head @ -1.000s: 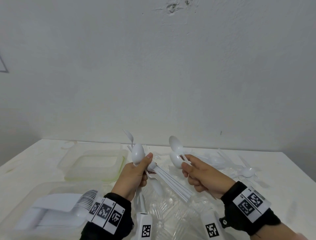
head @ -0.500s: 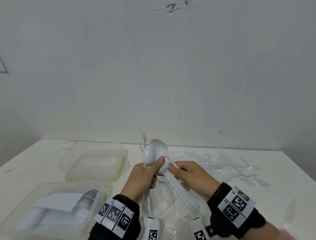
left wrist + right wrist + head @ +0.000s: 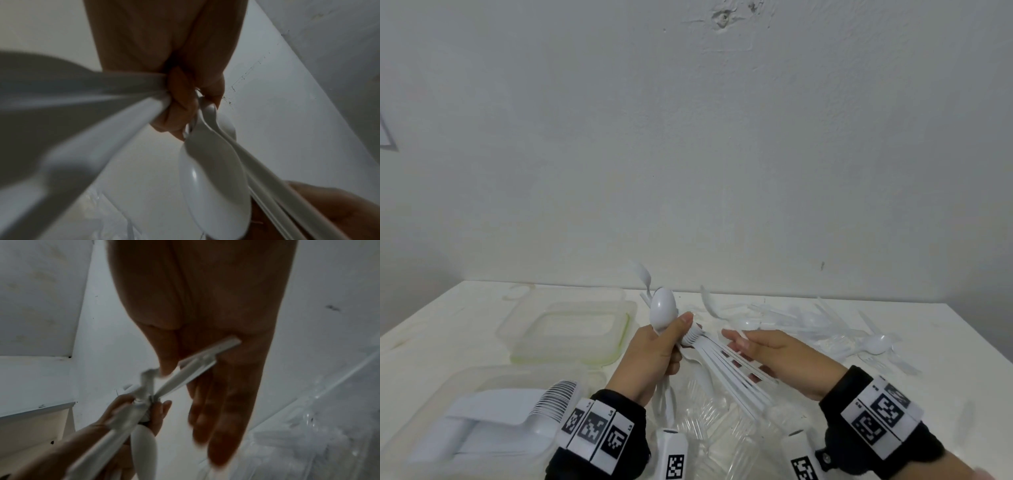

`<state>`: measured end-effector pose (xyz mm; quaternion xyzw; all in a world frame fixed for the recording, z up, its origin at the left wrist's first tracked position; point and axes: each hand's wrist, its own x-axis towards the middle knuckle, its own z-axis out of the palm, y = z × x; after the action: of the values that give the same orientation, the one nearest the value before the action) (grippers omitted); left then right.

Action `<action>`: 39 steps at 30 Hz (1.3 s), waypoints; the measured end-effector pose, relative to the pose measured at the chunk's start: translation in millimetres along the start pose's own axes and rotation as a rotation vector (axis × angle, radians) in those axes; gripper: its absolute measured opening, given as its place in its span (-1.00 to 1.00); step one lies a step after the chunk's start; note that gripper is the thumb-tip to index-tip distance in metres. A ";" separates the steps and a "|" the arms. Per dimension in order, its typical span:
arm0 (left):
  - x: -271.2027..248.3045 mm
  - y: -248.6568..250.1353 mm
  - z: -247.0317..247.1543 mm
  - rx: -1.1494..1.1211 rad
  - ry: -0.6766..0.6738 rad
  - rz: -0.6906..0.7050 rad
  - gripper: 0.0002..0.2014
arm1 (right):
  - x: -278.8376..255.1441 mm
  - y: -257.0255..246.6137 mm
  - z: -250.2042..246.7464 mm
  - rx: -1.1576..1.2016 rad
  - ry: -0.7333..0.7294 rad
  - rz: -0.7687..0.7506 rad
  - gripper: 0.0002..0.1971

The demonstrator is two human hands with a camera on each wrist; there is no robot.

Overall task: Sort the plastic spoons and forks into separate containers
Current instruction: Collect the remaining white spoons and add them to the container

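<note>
Two hands, one bundle of cutlery being squared up

Several white utensils are gathered at the lower centre of the head view. The left hand (image 3: 654,356) has its fingers (image 3: 179,110) clenched round the necks of a bundle of spoons (image 3: 662,310), bowls up, with a fan of forks (image 3: 726,363) slanting down to the lower right. The thumb presses on top, which likely keeps the two kinds from sliding together. The right hand (image 3: 777,359) lies flat and released under the fork handles, fingers (image 3: 224,410) straight, apparently steadying or aligning them rather than gripping; the right wrist view shows the handle ends against its palm.

At lower left, a clear container (image 3: 421,414) already holds a neat nested row of white utensils, probably spoons. Behind it, at centre left, sits a second container (image 3: 626,329) with a green-tinted rim; whether anything lies in it cannot be told. Farthest back, at right of the counter (image 3: 962,342), a loose pile of unsorted cutlery (image 3: 825,329) remains, so the sorting looks well short of done.
</note>
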<state>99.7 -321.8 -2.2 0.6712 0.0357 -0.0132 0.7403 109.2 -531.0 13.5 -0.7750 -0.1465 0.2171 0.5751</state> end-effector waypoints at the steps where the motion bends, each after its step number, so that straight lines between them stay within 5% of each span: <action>1: 0.0 2.1 -0.7 -0.001 -0.006 0.013 -0.57 | -0.7 0.7 -2.3 0.026 -0.068 0.028 -0.72; 5: -1.2 7.9 2.2 0.009 -0.024 0.038 -0.65 | -4.0 -4.3 -5.5 0.206 -0.345 0.115 -0.62; 8: -1.3 6.7 4.3 0.023 -0.048 0.047 -0.63 | -5.9 -9.2 -0.8 0.154 -0.418 0.134 -0.59; 17: -2.7 3.9 3.8 0.067 -0.059 0.041 -0.59 | -3.6 -8.5 14.2 -0.137 -0.268 0.180 -0.54; 21: -0.4 1.0 5.1 0.094 -0.032 0.029 -0.24 | -4.5 -5.9 20.6 -0.319 -0.224 0.121 -0.52; 24: 0.0 -0.8 7.1 0.058 -0.030 0.005 -0.31 | -3.5 -4.5 19.2 -0.352 -0.221 0.102 -0.56; 32: -4.5 3.1 16.1 0.005 -0.015 -0.027 -0.70 | -2.9 3.6 18.1 0.148 -0.270 0.135 -0.77; 39: -5.7 9.1 16.6 -0.023 -0.028 -0.020 -0.61 | -2.9 -2.7 20.5 0.165 -0.137 0.151 -0.76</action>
<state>95.2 -337.6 8.8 0.6621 0.0322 -0.0299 0.7481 96.5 -514.6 11.6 -0.7173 -0.1084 0.3236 0.6075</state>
